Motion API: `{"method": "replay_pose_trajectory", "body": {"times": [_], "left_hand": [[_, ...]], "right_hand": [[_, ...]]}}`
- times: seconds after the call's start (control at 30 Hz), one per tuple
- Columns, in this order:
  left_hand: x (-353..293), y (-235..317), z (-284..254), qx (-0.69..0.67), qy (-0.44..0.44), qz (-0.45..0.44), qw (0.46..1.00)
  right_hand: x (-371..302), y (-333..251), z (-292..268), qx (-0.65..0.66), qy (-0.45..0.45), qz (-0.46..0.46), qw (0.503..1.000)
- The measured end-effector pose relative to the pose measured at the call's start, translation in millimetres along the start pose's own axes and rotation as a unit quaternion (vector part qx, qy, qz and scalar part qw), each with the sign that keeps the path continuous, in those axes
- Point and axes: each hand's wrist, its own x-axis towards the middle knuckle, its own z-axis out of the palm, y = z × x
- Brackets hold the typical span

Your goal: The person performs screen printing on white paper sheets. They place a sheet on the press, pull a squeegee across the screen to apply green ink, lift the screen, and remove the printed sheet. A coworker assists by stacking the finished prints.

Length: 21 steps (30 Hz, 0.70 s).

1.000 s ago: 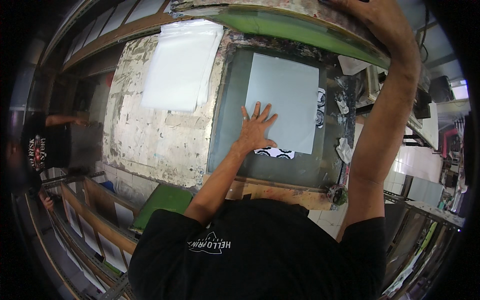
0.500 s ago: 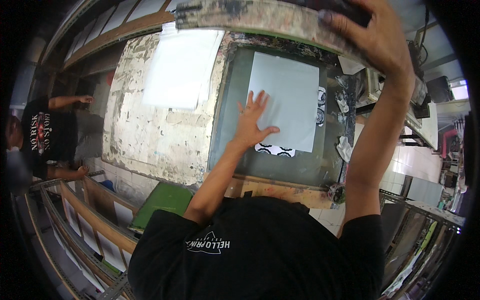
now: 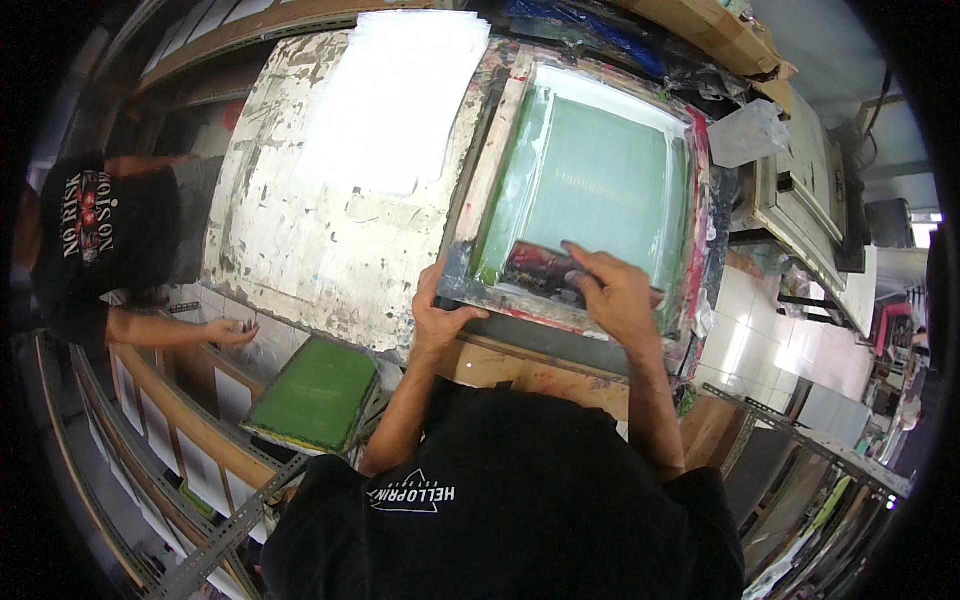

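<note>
A screen printing frame (image 3: 486, 175) lies lowered over the board in front of me, its pale green mesh (image 3: 590, 150) streaked with white ink along the edges. My left hand (image 3: 440, 318) grips its near left corner, with the thumb along the near edge. Inside the near end of the frame, my right hand (image 3: 618, 298) is closed on a squeegee (image 3: 540, 266) with a dark, ink-stained handle; the index finger points along it. The squeegee rests across the mesh, and its blade is hidden. The sheet under the screen is covered.
A stack of white paper (image 3: 395, 100) lies on the paint-worn table (image 3: 280, 200) to the left. A green screen (image 3: 315, 392) leans at lower left, beside shelving racks (image 3: 190, 400). A co-worker (image 3: 90, 230) stands far left. A translucent plastic container (image 3: 748, 134) is beyond the frame's right.
The raised frame has come down over the pale sheet. My left hand has moved off the sheet to the frame's corner; my right hand has gone from the raised frame to the squeegee.
</note>
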Motion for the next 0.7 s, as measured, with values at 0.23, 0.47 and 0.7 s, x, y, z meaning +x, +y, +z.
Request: {"method": "replay_pose_trajectory", "body": {"times": [0.23,0.47,0.7], "left_hand": [[-3.7,-10.4,-5.3,0.274,0.014,0.101,0.956],[-6.7,-13.0,-8.2,0.275,-0.002,0.086,0.958],[-8.2,-11.0,-10.6,0.255,-0.014,0.053,0.966]], "right_hand": [[11.6,65.8,60.1,-0.229,0.017,-0.012,0.973],[133.2,127.3,14.4,-0.246,0.119,-0.076,0.959],[253.6,184.8,-33.4,-0.310,0.190,-0.105,0.926]]}}
